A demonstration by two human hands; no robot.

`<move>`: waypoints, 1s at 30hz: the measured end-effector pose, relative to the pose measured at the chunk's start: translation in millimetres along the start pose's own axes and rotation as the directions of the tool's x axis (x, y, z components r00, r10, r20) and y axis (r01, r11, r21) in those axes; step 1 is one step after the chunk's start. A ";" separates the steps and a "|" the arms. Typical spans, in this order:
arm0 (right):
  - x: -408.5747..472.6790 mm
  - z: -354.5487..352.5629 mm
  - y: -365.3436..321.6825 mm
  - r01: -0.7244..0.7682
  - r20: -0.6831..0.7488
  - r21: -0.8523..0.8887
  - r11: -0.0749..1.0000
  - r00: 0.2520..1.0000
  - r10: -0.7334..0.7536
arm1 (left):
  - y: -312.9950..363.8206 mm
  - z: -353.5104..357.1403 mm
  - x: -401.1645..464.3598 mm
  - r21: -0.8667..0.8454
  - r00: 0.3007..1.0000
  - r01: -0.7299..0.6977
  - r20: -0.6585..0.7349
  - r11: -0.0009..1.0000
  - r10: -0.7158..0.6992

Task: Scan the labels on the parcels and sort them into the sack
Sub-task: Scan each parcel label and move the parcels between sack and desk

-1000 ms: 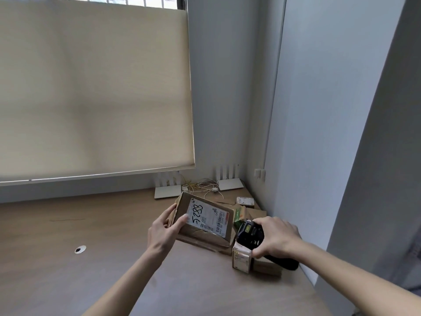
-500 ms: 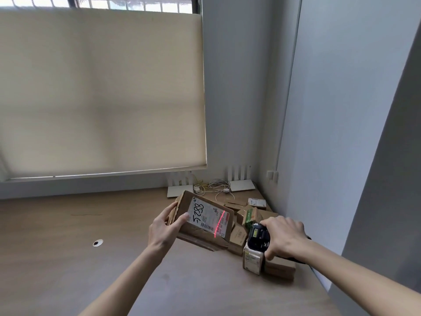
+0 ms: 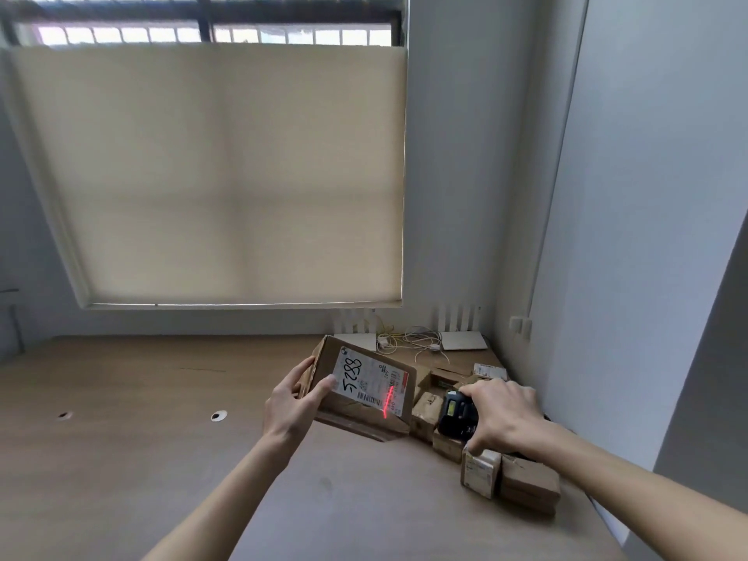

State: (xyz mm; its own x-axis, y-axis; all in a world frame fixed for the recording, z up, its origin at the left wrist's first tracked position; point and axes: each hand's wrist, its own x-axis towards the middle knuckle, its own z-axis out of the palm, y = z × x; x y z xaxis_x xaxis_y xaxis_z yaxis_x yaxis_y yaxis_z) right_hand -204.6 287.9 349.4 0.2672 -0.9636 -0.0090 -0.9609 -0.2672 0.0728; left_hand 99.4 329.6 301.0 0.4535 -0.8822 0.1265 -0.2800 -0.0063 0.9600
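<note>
A cream roller blind (image 3: 226,172) covers most of the window on the far wall, with a strip of barred glass showing above it. Below it runs the wooden counter (image 3: 141,451), which reaches into the corner on the right and has two small round holes in its left part.

At the corner end, a cluster of small cardboard parcels (image 3: 526,481) sits on the counter, some brown and one with a pale printed face. Behind them, against the wall, lie two flat white devices (image 3: 463,340) with upright antennas and a tangle of thin cables (image 3: 409,338) between them.

The largest parcel (image 3: 364,388), a flat brown box, is tilted up at the left edge of that cluster, its lower edge on or just above the counter. The left hand (image 3: 291,402) holds it by its left end, thumb on the top face and fingers curled round the side. A white label (image 3: 370,382) on its face bears handwritten digits and barcodes, and a red scan line (image 3: 387,400) crosses the label's right part.

The right hand (image 3: 502,415) is just right of the box, its fingers wrapped over a black handheld scanner (image 3: 455,413) that faces the label.
</note>
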 end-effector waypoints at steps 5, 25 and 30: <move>-1.4 -11.9 -65.8 0.051 0.008 0.122 0.991 0.999 -0.052 | -14.8 -69.1 -11.3 -0.027 0.997 0.022 -0.075 0.999 -0.024; -131.6 -35.9 -662.7 0.333 -0.068 0.905 0.264 0.726 -0.684 | -135.3 -625.4 -222.0 -0.366 0.773 0.150 -0.535 0.919 -0.339; -179.9 -31.8 -806.5 0.382 -0.059 0.899 0.214 0.591 -0.804 | -167.5 -735.7 -307.2 -0.356 0.645 0.213 -0.649 0.910 -0.405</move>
State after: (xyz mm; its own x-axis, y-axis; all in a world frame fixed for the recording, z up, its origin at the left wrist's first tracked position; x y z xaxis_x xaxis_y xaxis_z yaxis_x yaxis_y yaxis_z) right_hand 524.5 677.0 324.1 0.9352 -0.3541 -0.0046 -0.1691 -0.4351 -0.8844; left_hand 629.5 948.0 285.2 0.9545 -0.2609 -0.1448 0.1428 -0.0266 0.9894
